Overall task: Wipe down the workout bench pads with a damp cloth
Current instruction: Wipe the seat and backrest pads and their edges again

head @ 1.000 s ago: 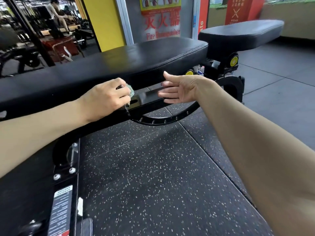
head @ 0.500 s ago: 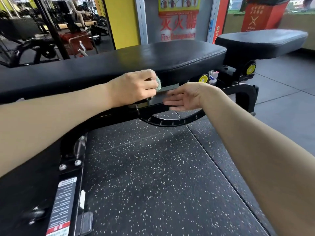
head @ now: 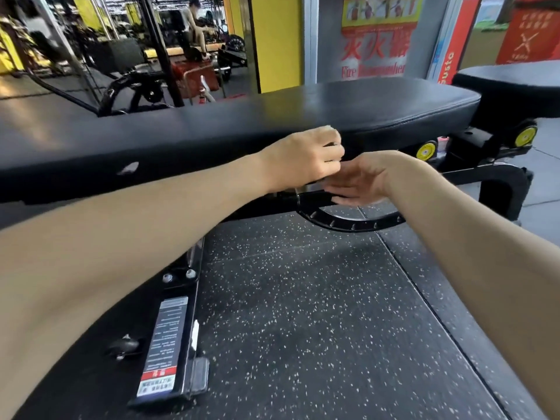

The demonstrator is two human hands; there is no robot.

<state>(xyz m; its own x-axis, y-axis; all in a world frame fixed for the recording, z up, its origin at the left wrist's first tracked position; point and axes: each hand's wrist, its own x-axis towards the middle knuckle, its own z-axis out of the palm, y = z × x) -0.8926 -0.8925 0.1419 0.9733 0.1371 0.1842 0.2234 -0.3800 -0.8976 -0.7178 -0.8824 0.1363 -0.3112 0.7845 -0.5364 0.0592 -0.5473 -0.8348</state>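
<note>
Against bench pad (head: 363, 107) edge, left hand (head: 306, 159) fisted

Left hand (head: 306, 159) fisted against bench pad (head: 363, 107) edge, right hand (head: 360, 180) open beside

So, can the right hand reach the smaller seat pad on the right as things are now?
Probably yes: the right hand is open and holds nothing, and nothing visible blocks the way to the smaller seat pad.

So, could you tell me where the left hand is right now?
Mid-frame, the left hand is closed against the long pad's front edge, just above the open right hand.
</note>
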